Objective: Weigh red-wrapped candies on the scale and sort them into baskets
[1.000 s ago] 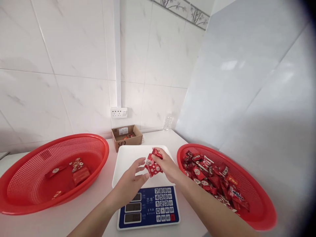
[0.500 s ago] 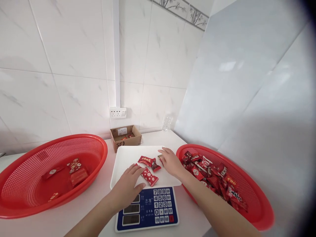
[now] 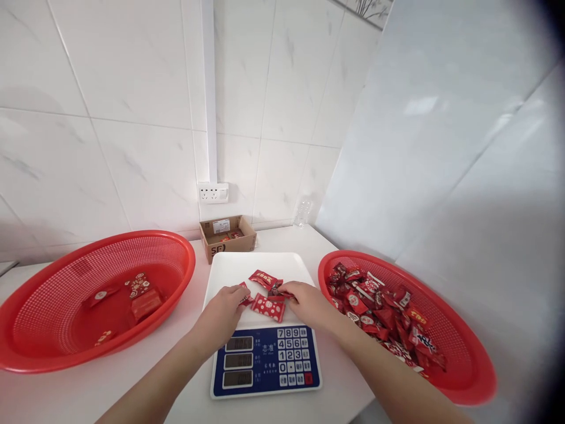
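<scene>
A white scale pan (image 3: 220,268) holds several red candy packets. My left hand (image 3: 227,312) is closed on a red packet (image 3: 245,292) at the left of the group. My right hand (image 3: 306,300) pinches a small dark-red packet (image 3: 276,290) at its right end. Between the hands lies a red packet with white dots (image 3: 268,308). Another red packet with yellow lettering (image 3: 263,278) lies behind it. The blue scale panel (image 3: 267,365) is in front of the pan.
A red basket (image 3: 176,253) with a few packets stands on the left. The right red basket (image 3: 468,353) holds many packets. Behind the scale are a cardboard box (image 3: 238,243) and a clear plastic container (image 3: 302,212) by the wall.
Both hands have closed from open poses onto packets, and the right hand has moved down and inward. The dotted packet has turned more crosswise. The camera view has shifted slightly.
</scene>
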Available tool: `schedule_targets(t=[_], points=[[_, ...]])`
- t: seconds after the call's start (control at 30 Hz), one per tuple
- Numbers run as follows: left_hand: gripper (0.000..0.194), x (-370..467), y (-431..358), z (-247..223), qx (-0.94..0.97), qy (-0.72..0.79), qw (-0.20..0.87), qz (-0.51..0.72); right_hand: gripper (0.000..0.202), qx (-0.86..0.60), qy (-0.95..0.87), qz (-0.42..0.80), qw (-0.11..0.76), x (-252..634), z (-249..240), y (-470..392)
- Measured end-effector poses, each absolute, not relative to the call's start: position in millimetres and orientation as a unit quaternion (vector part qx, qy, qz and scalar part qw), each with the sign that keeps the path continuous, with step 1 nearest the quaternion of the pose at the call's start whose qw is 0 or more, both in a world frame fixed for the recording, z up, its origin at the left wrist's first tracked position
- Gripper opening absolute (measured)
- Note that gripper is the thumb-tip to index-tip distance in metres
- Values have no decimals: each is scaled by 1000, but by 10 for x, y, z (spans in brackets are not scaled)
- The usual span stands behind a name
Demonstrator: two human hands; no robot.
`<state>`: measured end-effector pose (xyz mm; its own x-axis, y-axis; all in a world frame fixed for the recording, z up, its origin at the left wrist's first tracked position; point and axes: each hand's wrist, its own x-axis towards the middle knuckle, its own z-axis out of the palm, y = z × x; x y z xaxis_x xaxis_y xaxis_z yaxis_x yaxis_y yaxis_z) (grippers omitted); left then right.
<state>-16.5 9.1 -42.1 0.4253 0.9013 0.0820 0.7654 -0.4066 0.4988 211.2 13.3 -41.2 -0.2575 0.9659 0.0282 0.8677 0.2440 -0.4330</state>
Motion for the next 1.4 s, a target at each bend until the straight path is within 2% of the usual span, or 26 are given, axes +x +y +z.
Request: schedule_targets(t=[0.17, 0.37, 0.5, 0.73, 1.07, 1.2, 1.4], points=[[37, -90, 117, -404, 833, 483, 196, 185, 43, -592, -759, 182, 200, 2105, -302, 57], [59, -17, 157, -442, 842, 469, 208, 168, 38, -572, -716, 253, 311, 2035, -292, 54], [68, -50, 143, -449, 827, 493, 213, 166, 38, -510, -742, 262, 348, 1824, -289, 71], [60, -395, -221, -375, 801, 535, 213, 165, 36, -534, -761, 153, 336, 1960, -301, -185], [52, -844, -548, -539, 757, 605, 187, 162, 38, -683, -644, 163, 304, 2478, -688, -747], [50, -749, -514, -517, 787, 567, 188, 152, 38, -666, -661, 172, 299, 2369, -714, -723], [58, -307, -257, -376, 869, 443, 198, 98, 44, -591, -766, 132, 215, 2015, -626, -499]])
